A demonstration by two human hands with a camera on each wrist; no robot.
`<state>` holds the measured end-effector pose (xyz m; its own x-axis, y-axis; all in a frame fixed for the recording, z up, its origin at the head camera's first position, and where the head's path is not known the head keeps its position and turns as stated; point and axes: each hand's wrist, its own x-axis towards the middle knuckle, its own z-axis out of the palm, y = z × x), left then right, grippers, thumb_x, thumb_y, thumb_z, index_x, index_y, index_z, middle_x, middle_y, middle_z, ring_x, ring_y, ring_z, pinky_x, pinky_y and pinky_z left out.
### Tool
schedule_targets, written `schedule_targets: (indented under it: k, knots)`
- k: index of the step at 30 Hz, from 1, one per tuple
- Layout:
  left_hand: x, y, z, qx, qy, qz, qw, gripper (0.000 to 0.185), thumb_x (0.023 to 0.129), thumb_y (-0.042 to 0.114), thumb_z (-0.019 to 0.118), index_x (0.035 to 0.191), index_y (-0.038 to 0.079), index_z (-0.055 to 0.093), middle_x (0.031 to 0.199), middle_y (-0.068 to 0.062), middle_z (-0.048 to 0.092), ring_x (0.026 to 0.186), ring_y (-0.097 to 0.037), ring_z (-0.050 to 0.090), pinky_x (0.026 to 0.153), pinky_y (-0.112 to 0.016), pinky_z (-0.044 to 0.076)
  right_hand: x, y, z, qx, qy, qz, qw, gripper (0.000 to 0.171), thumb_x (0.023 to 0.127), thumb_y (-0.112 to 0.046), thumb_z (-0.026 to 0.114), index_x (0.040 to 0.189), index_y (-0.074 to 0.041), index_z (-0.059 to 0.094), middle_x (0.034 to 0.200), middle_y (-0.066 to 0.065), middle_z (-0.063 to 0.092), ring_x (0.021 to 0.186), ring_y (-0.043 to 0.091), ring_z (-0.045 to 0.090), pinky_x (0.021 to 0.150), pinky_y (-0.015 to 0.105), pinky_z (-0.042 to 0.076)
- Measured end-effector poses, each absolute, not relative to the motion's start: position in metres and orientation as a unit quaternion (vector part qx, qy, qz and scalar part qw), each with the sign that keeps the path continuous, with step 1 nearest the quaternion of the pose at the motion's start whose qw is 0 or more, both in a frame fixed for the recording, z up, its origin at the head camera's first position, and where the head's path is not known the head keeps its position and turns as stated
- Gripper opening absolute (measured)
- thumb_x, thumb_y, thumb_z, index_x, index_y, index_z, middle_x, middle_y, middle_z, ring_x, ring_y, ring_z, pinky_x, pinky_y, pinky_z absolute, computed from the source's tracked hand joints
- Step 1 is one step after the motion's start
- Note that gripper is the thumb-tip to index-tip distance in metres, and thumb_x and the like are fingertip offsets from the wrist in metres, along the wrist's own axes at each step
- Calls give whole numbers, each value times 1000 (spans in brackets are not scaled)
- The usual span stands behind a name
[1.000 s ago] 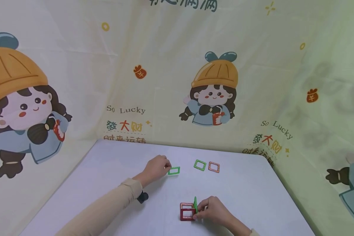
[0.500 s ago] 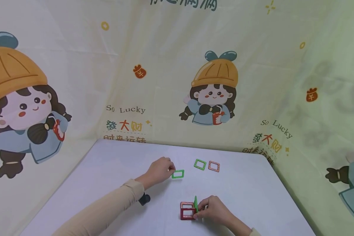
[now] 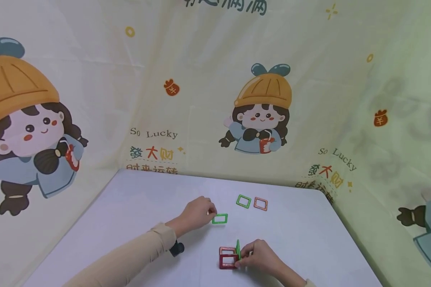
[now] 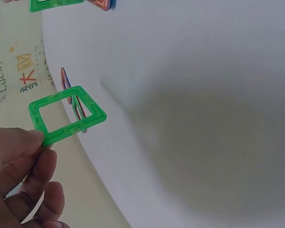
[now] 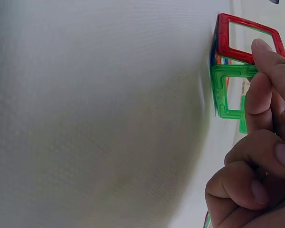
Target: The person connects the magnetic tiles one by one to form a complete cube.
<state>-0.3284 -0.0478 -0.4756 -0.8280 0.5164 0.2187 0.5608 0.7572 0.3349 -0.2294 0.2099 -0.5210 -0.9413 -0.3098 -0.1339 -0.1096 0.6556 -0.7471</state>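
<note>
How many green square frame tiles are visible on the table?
3: one green plastic square frame tile pinched by the left hand at, one lying flat farther back, one upright on the red cube structure. More may be hidden.

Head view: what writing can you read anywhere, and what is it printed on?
"So Lucky", on the backdrop cloth, left of the table.
"So Lucky" again, on the cloth at the table's right corner.
"發大财", in green, red and yellow under each "So Lucky".
A dashed-framed line below these is cut off by the table: unreadable.
Dark characters along the top edge: cropped, unreadable.
Magnetic tiles: no writing visible.
</note>
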Motion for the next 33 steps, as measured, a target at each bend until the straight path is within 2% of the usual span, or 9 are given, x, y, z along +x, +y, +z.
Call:
schedule_targets:
  k: [13,33]
  knots:
    - [-314,-47,-481,-282,-937,-200,58,7,93,23,77,90,18,81,82,12,66,78,-5,51,65,-22,44,-234,209,-523,-136,897,-391,154,13,77,-25,92,79,-17,82,72,-9,69,69,7,51,59,22,38]
    - [-302,-38,-486,-296,-929,-218,48,6,92,22,77,89,20,81,81,15,65,77,-3,48,64,-20,43,-235,212,-518,-141,898,-394,138,13,77,-25,92,76,-17,81,74,-9,71,67,5,49,57,21,35]
